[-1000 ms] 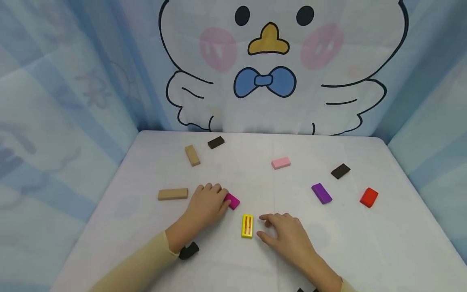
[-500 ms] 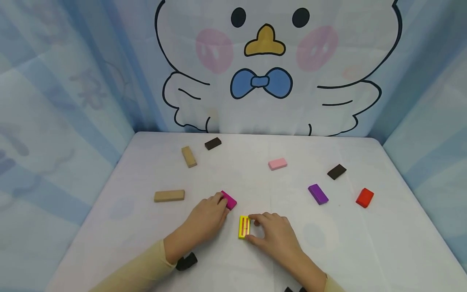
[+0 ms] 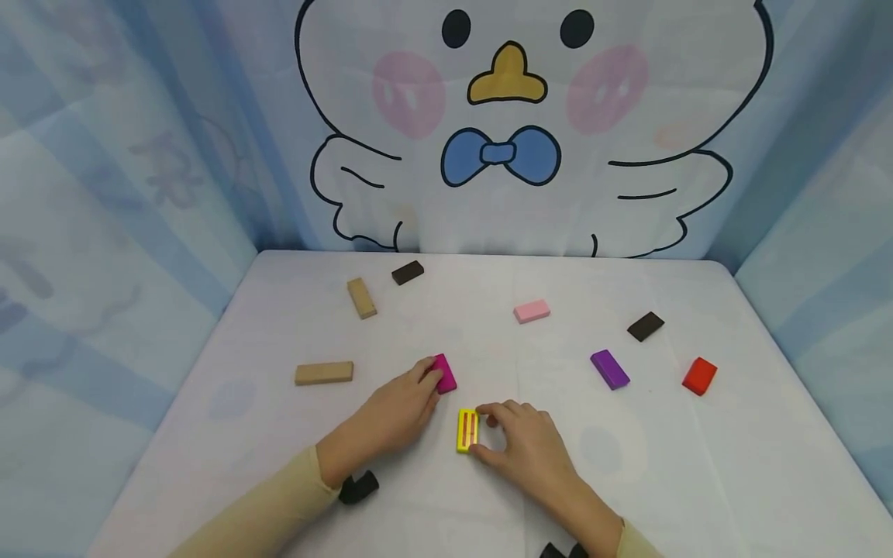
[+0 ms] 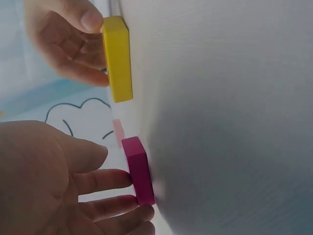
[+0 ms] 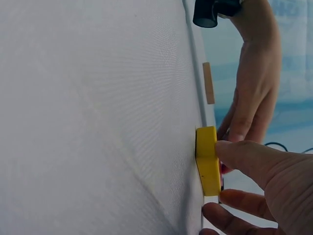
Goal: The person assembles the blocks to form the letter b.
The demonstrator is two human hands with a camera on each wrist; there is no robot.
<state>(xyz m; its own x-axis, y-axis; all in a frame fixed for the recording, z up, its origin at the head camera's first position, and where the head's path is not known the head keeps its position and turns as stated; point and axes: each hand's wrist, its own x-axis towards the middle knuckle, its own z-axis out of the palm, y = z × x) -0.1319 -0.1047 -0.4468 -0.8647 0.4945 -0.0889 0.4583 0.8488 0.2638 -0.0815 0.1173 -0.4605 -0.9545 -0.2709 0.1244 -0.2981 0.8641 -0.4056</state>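
My left hand point(image 3: 398, 407) touches a magenta block point(image 3: 446, 373) near the middle of the white table. In the left wrist view its fairly straight fingers meet the magenta block point(image 4: 140, 171), and the thumb stands apart from it. Just nearer to me lies a yellow block point(image 3: 467, 432) with red stripes on its top. The right hand point(image 3: 533, 446) pinches this block lengthwise, index finger at the far end and thumb at the near end. Seen from the right wrist, the thumb presses one end of the yellow block point(image 5: 208, 161), which lies against the table surface.
Tan blocks point(image 3: 324, 373) lie to the left, with a dark brown block point(image 3: 408, 272) at the back. A pink block point(image 3: 532, 311), a purple block point(image 3: 610, 370), a red block point(image 3: 700, 376) and another dark block point(image 3: 645, 326) spread across the right. A printed curtain point(image 3: 502, 209) rises behind the table.
The right hand has moved left to the yellow block and its finger and thumb have come onto it. Under the left fingers the magenta block has turned to stand more lengthwise.
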